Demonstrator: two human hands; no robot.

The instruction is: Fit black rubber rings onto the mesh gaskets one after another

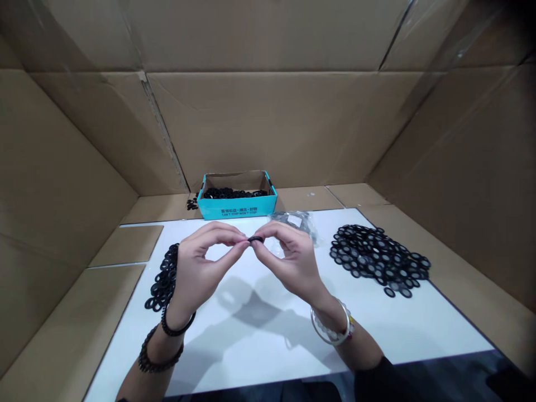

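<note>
A small black ring (255, 239) is pinched between my two hands, held up over the middle of the white table. My left hand (205, 259) grips its left side with thumb and index finger. On the other side, my right hand (288, 254) does the same, fingertips close to those of the left. The ring is seen nearly edge-on, and whether it is one piece or two pressed together I cannot tell. A pile of black rings (163, 282) lies beside my left wrist, partly hidden by the hand. To the right spreads a larger pile of black discs with greyish centres (372, 254).
A turquoise box (237, 209) with black rings inside stands at the back. Some loose rings (192, 202) lie left of it. Behind my right hand is a clear plastic bag (304, 220) with a white label. Cardboard walls (268, 128) enclose the white table (251, 357).
</note>
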